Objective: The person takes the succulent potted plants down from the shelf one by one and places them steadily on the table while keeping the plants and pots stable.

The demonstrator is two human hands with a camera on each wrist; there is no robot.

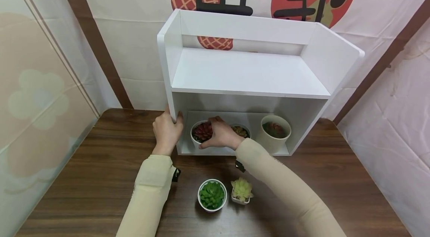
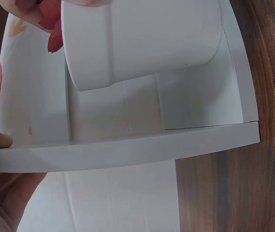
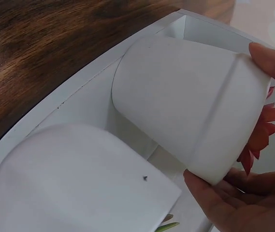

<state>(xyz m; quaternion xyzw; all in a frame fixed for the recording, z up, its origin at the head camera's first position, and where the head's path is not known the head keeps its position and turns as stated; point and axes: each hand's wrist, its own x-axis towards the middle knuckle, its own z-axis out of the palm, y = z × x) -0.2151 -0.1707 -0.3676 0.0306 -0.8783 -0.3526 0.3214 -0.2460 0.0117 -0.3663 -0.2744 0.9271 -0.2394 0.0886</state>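
In the head view a white two-tier shelf [image 1: 248, 72] stands on the table. My left hand [image 1: 167, 130] grips the lower front edge of its left side panel, thumb inside and fingers outside. Inside the lower tier, my right hand [image 1: 221, 134] holds the rim of a white pot with a red succulent [image 1: 202, 131]. The right wrist view shows the thumb and fingers on opposite sides of that white pot [image 3: 190, 101], whose base meets the shelf's bottom board. Partly behind my right hand is another potted succulent [image 1: 241, 131], yellowish brown. At the right end stands a larger cream pot [image 1: 277, 143].
On the table [image 1: 100, 177] in front of the shelf are a round white pot with a green succulent [image 1: 212, 195] and a small pot with a pale yellow-green succulent [image 1: 241, 190]. A printed cloth [image 1: 141, 43] hangs behind the shelf.
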